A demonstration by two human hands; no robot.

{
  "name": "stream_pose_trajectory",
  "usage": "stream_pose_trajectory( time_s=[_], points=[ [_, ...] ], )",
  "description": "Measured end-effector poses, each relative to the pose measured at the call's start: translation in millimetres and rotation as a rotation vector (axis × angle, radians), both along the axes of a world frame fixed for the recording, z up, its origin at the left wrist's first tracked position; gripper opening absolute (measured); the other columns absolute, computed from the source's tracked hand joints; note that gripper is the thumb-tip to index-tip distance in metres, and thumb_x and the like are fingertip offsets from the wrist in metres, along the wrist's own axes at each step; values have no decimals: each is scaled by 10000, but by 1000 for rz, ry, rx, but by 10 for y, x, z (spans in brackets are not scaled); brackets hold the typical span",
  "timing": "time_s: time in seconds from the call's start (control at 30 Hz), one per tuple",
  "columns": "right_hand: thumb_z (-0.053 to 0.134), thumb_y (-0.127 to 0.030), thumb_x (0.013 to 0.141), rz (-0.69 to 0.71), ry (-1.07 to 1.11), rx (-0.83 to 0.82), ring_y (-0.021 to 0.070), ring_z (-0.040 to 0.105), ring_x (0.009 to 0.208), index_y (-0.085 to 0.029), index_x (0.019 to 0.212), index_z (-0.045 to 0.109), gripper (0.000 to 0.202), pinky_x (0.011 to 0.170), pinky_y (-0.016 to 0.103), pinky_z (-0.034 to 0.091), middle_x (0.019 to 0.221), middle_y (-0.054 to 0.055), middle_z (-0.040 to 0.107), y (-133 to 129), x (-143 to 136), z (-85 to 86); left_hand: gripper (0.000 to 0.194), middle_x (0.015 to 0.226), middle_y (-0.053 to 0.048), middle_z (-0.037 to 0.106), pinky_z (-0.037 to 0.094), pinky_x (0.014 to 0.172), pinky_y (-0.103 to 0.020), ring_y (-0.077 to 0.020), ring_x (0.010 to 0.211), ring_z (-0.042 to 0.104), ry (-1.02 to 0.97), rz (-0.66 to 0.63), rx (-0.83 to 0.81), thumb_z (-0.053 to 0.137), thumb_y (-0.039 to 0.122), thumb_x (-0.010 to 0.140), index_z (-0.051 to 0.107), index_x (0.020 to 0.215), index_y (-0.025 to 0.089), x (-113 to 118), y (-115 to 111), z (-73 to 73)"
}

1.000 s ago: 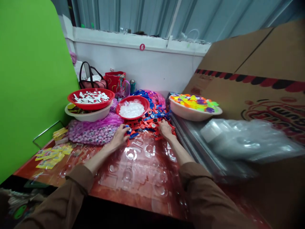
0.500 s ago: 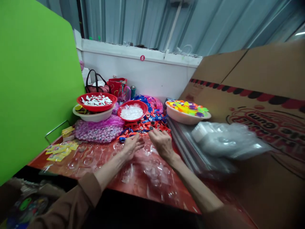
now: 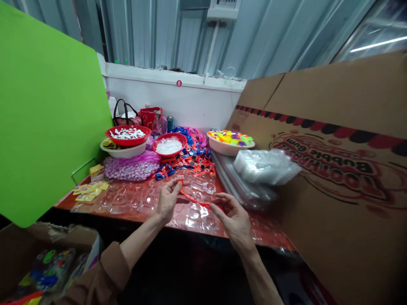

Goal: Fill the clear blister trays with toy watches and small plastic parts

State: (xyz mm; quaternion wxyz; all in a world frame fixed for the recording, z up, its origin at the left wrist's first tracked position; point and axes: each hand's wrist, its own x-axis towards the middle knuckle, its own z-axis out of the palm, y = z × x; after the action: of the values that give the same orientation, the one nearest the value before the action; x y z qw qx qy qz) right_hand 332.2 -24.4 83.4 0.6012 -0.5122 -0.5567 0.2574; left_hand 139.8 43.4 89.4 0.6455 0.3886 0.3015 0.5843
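An orange-red strap (image 3: pixel 194 199) stretches between my two hands above the table. My left hand (image 3: pixel 168 199) pinches one end, where a small whitish piece shows at the fingertips. My right hand (image 3: pixel 233 218) has its thumb and fingers closed around the other end, partly hiding it. Below the strap, clear plastic blister trays (image 3: pixel 197 220) lie spread over the red tabletop. Just behind my hands is a heap of orange and blue straps (image 3: pixel 193 163) with round pieces on them. A red bowl (image 3: pixel 155 146) of clear-white small parts stands beside the heap.
At the left, a red bowl (image 3: pixel 149 136) of white pieces sits on a cream basin (image 3: pixel 140 151), behind a purple net bag (image 3: pixel 111 167) and yellow cards (image 3: pixel 90 190). On the right are a basin (image 3: pixel 219 148) of colourful pieces, stacked plastic bags (image 3: pixel 267 167) and a large cardboard sheet (image 3: pixel 318 97).
My hands have drawn back from the strap heap and now hold an orange-red strap between them. The trays under them lie spread flatter, and the view has shifted.
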Motion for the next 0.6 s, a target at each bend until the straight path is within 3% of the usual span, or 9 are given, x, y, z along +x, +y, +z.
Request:
stream_pose_trajectory(
  time_s=[0.1, 0.17, 0.23, 0.4, 0.5, 0.6],
  points=[
    [844, -513, 702, -76, -50, -121, 186, 652, 699, -188, 905, 713, 405, 652, 301, 540, 758, 28, 694, -76, 141, -100, 506, 1137, -152, 742, 612, 505, -267, -153, 636, 709, -3, -2, -23, 831, 499, 729, 660, 1020, 122, 58, -182, -2],
    [824, -546, 708, -69, -150, -202, 166, 581, 613, -185, 730, 692, 386, 585, 287, 484, 652, 12, 642, -165, 195, -175, 514, 1141, -156, 739, 615, 498, -276, -188, 704, 733, -22, -7, -66, 842, 492, 718, 639, 1022, 131, 84, -262, -39],
    [814, -537, 725, -50, -158, -230, 162, 560, 617, -185, 688, 679, 379, 574, 278, 456, 647, 14, 632, -287, 209, -216, 521, 1138, -160, 738, 619, 491, -296, -220, 744, 745, -38, -15, -108, 848, 489, 709, 616, 1018, 140, 99, -309, -95],
    [863, -431, 700, -91, 226, -99, 130, 558, 617, -206, 844, 690, 319, 565, 249, 469, 780, 8, 648, -520, 110, -116, 496, 1045, -146, 747, 622, 489, -312, -234, 758, 740, -21, -30, -141, 863, 470, 688, 640, 966, 125, 150, -356, -210],
    [863, -396, 705, -117, 417, 22, 111, 567, 637, -244, 941, 685, 333, 609, 235, 504, 803, -18, 635, -487, 13, -11, 462, 959, -108, 743, 612, 493, -302, -230, 751, 733, -2, -26, -118, 862, 469, 683, 674, 926, 124, 209, -384, -240],
    [843, -374, 741, -17, 511, 14, 103, 598, 688, -294, 1140, 648, 451, 659, 214, 524, 811, -42, 632, -385, -111, 49, 418, 880, -89, 745, 592, 511, -287, -224, 732, 726, 16, -68, -92, 843, 463, 709, 695, 914, 130, 254, -415, -265]
  ],
)
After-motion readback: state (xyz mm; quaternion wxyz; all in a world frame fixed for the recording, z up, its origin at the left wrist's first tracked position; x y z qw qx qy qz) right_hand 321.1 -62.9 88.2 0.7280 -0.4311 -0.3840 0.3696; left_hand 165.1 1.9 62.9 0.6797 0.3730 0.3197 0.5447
